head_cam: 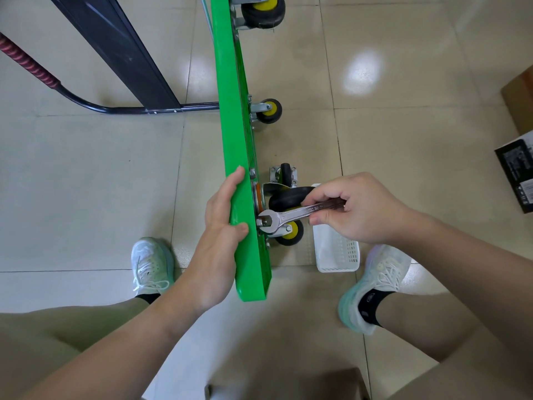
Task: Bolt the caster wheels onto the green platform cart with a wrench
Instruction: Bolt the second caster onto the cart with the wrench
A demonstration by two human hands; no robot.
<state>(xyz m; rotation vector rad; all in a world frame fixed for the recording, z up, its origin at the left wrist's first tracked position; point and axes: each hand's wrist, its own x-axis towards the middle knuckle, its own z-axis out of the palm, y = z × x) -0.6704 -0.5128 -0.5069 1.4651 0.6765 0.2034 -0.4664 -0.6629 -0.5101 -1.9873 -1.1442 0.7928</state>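
Right hand (pixel 354 210) grips wrench (pixel 291 216) | left hand (pixel 222 223) steadies cart (pixel 233 111)

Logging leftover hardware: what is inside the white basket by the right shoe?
The white basket shows only bare floor in its near part. The right hand covers its far end, so anything there is hidden.
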